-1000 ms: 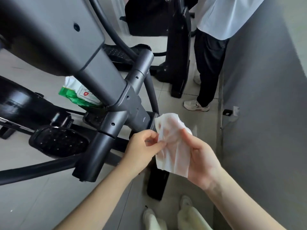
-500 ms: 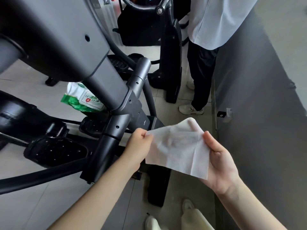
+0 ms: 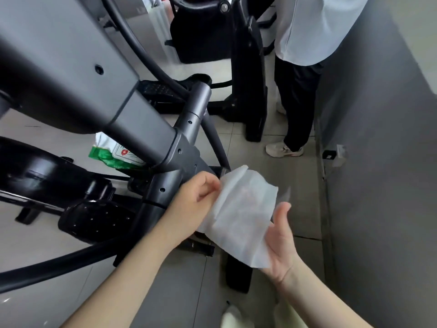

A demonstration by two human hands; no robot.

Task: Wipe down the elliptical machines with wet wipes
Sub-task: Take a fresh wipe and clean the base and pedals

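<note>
Your left hand (image 3: 194, 204) pinches the wet wipe (image 3: 246, 214) while your right hand (image 3: 281, 242), palm flat, supports it beside the elliptical (image 3: 151, 138).

The left hand (image 3: 194, 204) pinches the left edge of a white wipe (image 3: 243, 214) with curled fingers. The wipe drapes across the right hand (image 3: 281, 242), which lies palm up with its thumb raised just beside the sheet; its fingers are hidden beneath. Both hands hover beside the grey elliptical frame (image 3: 146, 136), above a black pedal (image 3: 94, 221). A green-and-white wipes pack (image 3: 113, 153) shows behind the frame. Another person (image 3: 305, 43) in a white shirt and dark trousers stands near a second machine (image 3: 246, 79), next to a grey wall (image 3: 378, 162).
</note>
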